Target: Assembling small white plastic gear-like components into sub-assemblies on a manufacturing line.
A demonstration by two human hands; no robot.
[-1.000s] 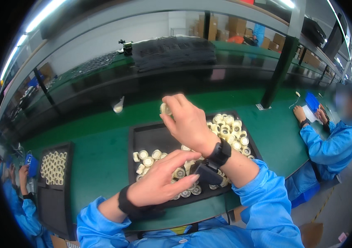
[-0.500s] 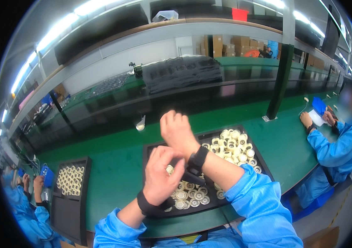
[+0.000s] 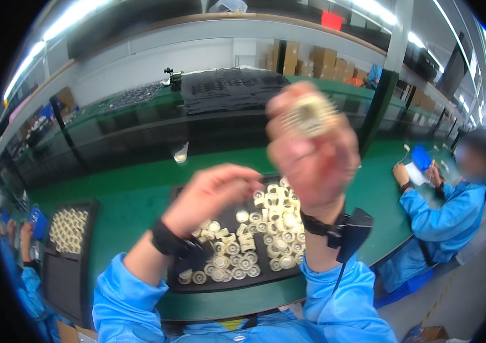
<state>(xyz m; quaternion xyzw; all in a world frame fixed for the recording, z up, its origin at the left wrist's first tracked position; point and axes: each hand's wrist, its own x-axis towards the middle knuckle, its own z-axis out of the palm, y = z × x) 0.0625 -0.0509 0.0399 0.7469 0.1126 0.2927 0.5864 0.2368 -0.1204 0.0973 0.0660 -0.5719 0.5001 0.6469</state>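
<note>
My right hand point(image 3: 311, 154) is raised close to the camera and grips a small cream round part point(image 3: 310, 114) between its fingertips; both are blurred. Lower and to the left, my left hand point(image 3: 211, 194) hangs with curled fingers over a black tray point(image 3: 177, 286) on the green bench. Whether it holds anything cannot be seen. The tray carries several cream ring-shaped parts point(image 3: 266, 228), heaped toward its right half. Both wrists wear black straps, and the right one has a black device point(image 3: 352, 231) clipped to it.
A second black tray point(image 3: 69, 228) with cream rings lies at the left of the green bench point(image 3: 134, 200). A person in blue point(image 3: 443, 211) works at the right end. Another person's sleeve point(image 3: 23, 274) shows at the far left. Shelves with dark trays run behind.
My right hand has risen from above the tray up toward the camera with a cream part in its fingers. My left hand has moved apart from it and stays low over the tray.
</note>
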